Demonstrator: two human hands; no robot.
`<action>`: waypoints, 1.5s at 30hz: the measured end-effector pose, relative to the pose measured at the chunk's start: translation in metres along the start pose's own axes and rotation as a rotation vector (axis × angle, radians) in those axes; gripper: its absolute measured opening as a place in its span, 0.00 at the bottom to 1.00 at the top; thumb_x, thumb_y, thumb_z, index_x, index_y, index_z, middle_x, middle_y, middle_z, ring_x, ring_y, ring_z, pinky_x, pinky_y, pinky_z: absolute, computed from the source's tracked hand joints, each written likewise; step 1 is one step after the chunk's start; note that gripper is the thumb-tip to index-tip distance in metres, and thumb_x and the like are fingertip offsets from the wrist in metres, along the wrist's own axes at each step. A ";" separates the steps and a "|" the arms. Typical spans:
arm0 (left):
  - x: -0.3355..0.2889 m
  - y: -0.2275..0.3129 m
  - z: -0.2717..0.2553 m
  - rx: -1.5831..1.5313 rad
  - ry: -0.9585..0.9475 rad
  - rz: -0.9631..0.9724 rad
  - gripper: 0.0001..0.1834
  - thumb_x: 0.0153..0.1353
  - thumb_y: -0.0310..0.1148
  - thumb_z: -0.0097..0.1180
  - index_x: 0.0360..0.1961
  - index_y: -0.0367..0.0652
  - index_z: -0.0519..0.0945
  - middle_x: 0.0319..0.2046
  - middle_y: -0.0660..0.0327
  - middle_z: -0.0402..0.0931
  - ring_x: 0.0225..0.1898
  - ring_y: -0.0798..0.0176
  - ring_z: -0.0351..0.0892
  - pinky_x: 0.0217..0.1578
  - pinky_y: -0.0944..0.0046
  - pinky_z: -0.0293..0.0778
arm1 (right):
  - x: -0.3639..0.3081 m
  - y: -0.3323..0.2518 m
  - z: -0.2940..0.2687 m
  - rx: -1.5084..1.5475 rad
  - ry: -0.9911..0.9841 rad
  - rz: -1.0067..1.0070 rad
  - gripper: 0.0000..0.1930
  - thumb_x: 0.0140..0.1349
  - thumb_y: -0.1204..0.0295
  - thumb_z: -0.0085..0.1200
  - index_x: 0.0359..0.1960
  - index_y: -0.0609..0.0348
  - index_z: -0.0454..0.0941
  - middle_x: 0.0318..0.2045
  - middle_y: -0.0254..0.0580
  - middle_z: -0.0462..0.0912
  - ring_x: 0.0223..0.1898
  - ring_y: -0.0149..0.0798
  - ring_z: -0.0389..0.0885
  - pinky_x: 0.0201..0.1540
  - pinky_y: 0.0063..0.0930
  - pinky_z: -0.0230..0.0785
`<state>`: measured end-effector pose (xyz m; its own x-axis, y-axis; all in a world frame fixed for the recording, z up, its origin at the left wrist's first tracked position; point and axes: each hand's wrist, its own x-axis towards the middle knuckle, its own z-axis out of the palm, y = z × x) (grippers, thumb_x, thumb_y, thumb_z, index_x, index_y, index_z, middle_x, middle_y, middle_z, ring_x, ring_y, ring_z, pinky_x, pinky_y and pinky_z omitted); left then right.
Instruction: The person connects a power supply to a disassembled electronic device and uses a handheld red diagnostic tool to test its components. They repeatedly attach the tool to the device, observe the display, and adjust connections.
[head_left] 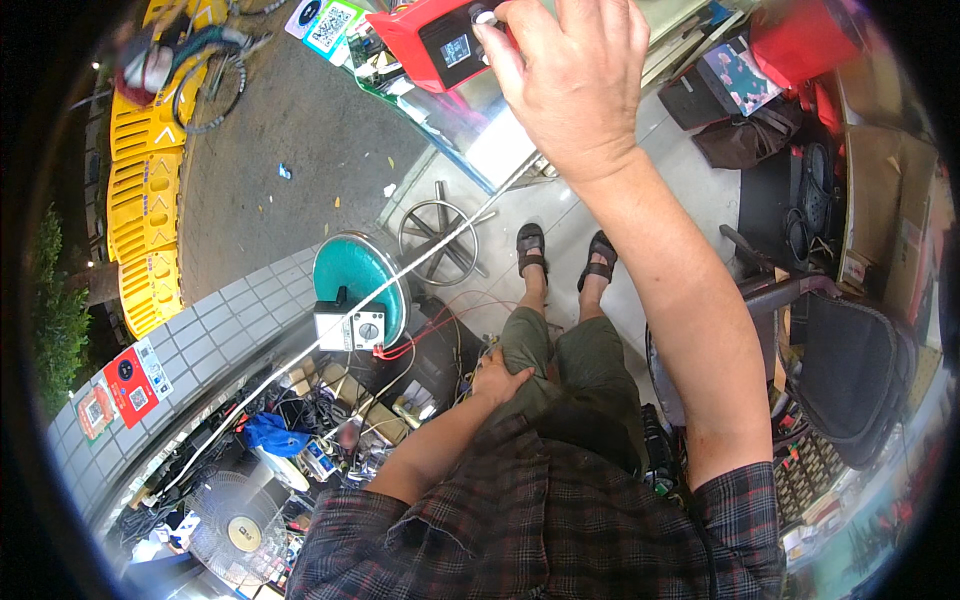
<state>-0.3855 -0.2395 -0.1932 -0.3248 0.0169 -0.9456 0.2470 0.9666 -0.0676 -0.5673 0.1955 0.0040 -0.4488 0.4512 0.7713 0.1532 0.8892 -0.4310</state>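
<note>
The fingers of the right hand are drawn nearly together, pinching the pale round knob of a boxy device — bright red housing, black face, small lit screen — at the glass tabletop. The left hand, loosely spread, rests on the thigh, nothing seen in its grasp.

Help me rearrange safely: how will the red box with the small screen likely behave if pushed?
The red box looks hard-shelled, so it should stay stiff. Its flat sides suggest sliding, not rolling. The exposed screen and protruding knob by the right hand may be fragile.
</note>
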 end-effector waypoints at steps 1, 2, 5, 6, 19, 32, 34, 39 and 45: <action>0.000 0.000 0.000 0.000 -0.001 0.001 0.65 0.57 0.76 0.63 0.83 0.42 0.54 0.73 0.37 0.64 0.70 0.33 0.73 0.69 0.46 0.72 | 0.001 0.000 0.000 -0.007 0.004 -0.002 0.11 0.57 0.69 0.69 0.40 0.55 0.81 0.50 0.46 0.78 0.59 0.56 0.76 0.66 0.60 0.63; 0.001 -0.001 0.000 0.000 -0.002 0.003 0.65 0.57 0.76 0.62 0.83 0.42 0.54 0.74 0.37 0.63 0.70 0.34 0.73 0.69 0.46 0.72 | 0.001 -0.001 0.001 -0.008 0.007 -0.004 0.11 0.57 0.69 0.69 0.40 0.55 0.81 0.50 0.47 0.78 0.59 0.56 0.76 0.66 0.60 0.64; 0.002 -0.002 0.001 -0.006 -0.001 0.008 0.65 0.57 0.76 0.62 0.83 0.42 0.54 0.74 0.37 0.63 0.70 0.34 0.73 0.69 0.46 0.72 | 0.001 -0.001 0.002 -0.003 0.016 -0.007 0.11 0.58 0.69 0.68 0.40 0.55 0.81 0.50 0.47 0.78 0.59 0.56 0.76 0.66 0.60 0.64; 0.002 -0.002 0.002 -0.007 0.001 0.005 0.65 0.57 0.76 0.62 0.83 0.42 0.54 0.74 0.37 0.63 0.70 0.34 0.73 0.69 0.45 0.72 | 0.000 -0.001 0.002 0.003 0.018 -0.005 0.11 0.58 0.69 0.68 0.40 0.56 0.81 0.50 0.46 0.79 0.59 0.56 0.76 0.66 0.59 0.64; 0.004 -0.007 0.004 -0.022 0.015 0.013 0.66 0.55 0.76 0.63 0.82 0.40 0.57 0.72 0.35 0.66 0.68 0.33 0.76 0.68 0.47 0.74 | -0.040 -0.014 0.002 0.615 -0.270 0.833 0.14 0.74 0.63 0.61 0.47 0.62 0.86 0.39 0.42 0.84 0.35 0.36 0.85 0.40 0.33 0.76; 0.004 -0.009 0.005 -0.030 0.017 0.010 0.66 0.55 0.76 0.63 0.82 0.42 0.56 0.73 0.37 0.65 0.68 0.34 0.76 0.67 0.45 0.74 | -0.025 -0.025 0.022 1.124 -0.429 1.479 0.22 0.81 0.58 0.50 0.45 0.70 0.82 0.35 0.43 0.83 0.24 0.33 0.82 0.26 0.26 0.75; 0.003 -0.008 0.003 -0.017 0.007 0.006 0.67 0.55 0.78 0.62 0.82 0.42 0.55 0.74 0.38 0.64 0.68 0.34 0.76 0.65 0.44 0.76 | -0.027 -0.024 0.020 1.139 -0.451 1.496 0.20 0.80 0.57 0.55 0.50 0.67 0.82 0.40 0.41 0.82 0.30 0.29 0.81 0.31 0.22 0.71; 0.001 -0.006 -0.002 -0.021 -0.016 0.013 0.66 0.56 0.78 0.62 0.82 0.42 0.55 0.74 0.38 0.64 0.68 0.34 0.76 0.66 0.44 0.75 | -0.028 -0.027 0.020 1.104 -0.401 1.472 0.18 0.79 0.59 0.57 0.48 0.65 0.82 0.40 0.40 0.83 0.30 0.29 0.82 0.31 0.22 0.71; -0.002 -0.006 -0.003 -0.007 -0.020 0.014 0.66 0.56 0.78 0.62 0.82 0.40 0.56 0.73 0.37 0.64 0.68 0.34 0.76 0.66 0.44 0.76 | -0.027 -0.027 0.020 1.073 -0.434 1.499 0.20 0.79 0.56 0.55 0.49 0.65 0.83 0.39 0.38 0.83 0.29 0.29 0.82 0.31 0.21 0.71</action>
<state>-0.3892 -0.2445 -0.1901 -0.3026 0.0253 -0.9528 0.2451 0.9681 -0.0522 -0.5768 0.1573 -0.0148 -0.6701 0.5016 -0.5472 0.1133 -0.6594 -0.7432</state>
